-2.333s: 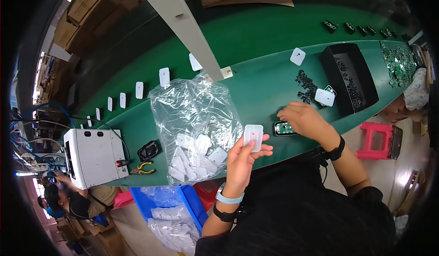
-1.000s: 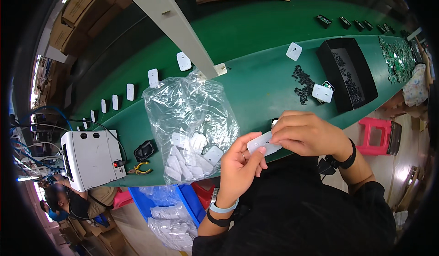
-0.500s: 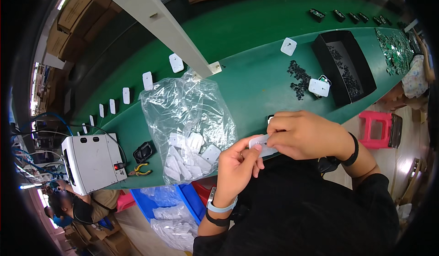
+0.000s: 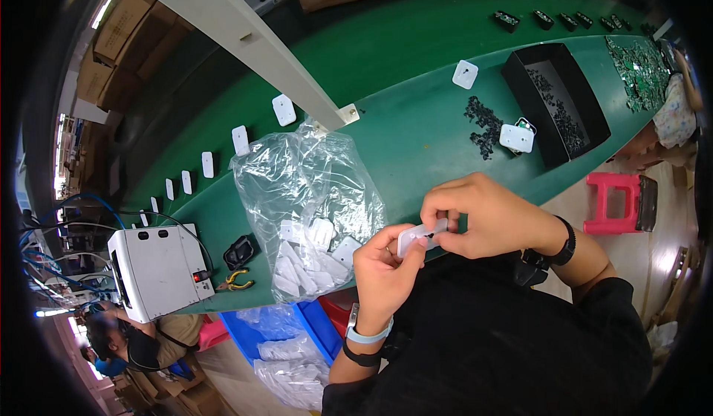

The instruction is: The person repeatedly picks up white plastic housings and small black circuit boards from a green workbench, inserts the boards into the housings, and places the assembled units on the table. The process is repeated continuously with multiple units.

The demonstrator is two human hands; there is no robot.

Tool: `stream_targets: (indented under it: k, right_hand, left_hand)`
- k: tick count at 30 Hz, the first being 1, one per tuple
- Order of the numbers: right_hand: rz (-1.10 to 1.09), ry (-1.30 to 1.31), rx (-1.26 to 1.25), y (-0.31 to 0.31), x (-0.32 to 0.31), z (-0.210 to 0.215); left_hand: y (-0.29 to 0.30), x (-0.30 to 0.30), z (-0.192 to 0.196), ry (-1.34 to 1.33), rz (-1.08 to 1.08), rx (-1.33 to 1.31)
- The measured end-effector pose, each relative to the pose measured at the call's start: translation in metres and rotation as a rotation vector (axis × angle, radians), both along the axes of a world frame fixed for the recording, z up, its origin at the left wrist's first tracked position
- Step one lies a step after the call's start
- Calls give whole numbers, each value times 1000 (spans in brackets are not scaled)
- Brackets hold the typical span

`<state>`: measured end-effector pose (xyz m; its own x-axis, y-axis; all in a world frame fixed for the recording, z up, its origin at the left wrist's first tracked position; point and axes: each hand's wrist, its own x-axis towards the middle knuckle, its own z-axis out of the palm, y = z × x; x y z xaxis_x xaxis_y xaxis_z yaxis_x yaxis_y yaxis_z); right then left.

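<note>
A white, rounded plastic cover (image 4: 408, 241) is held close to my body at the green bench's near edge. My left hand (image 4: 388, 267) grips its left end, the thumb lying along the top. My right hand (image 4: 475, 219) has its fingers curled round the right end, thumb and forefinger close to a small dark spot on the cover. Whether those fingers also pinch a tiny part is hidden. Left of my hands lies a clear plastic bag (image 4: 308, 186) with several white covers (image 4: 312, 267) in it. Beyond my right hand, small black parts (image 4: 483, 128) lie in a loose pile.
By the pile are a white-covered unit (image 4: 516, 138) and a black open box (image 4: 520, 93). Circuit boards (image 4: 637, 74) spread at far right. White covers (image 4: 283, 110) line the green belt. A white machine (image 4: 160, 271), pliers (image 4: 236, 281) and a metal post (image 4: 245, 37) stand left.
My right hand's fingers have shifted left and lifted apart somewhat, showing more of the cover and its dark spot. The cover is tilted a little differently. The whole view has shifted slightly.
</note>
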<state>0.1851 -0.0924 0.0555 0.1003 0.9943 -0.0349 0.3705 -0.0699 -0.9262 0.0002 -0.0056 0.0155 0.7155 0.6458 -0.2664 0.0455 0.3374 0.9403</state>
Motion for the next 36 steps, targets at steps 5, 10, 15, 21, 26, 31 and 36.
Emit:
stream_targets:
  k: [5, 10, 15, 21, 26, 31, 36]
  right_hand:
    - [-102, 293, 81, -2, -10, -9]
    - [-348, 421, 124, -10, -26, -28]
    - [-242, 208, 105, -16, -23, -26]
    - [-189, 451, 171, -35, -26, -56]
    - [-380, -156, 277, -57, 0, -84]
    - [-412, -301, 95, -51, 17, -105]
    - [-424, 180, -16, -52, 15, -110]
  left_hand:
    - [4, -6, -4, -6, 26, -5]
    - [5, -4, -10, -74, 25, -77]
    - [6, -3, -13, -49, -83, -29]
    - [4, -13, -43, -81, -117, -187]
    - [16, -16, -47, -140, 12, -507]
    - [14, -14, -46, -142, 61, -475]
    - [16, -9, -45, -231, 43, -482]
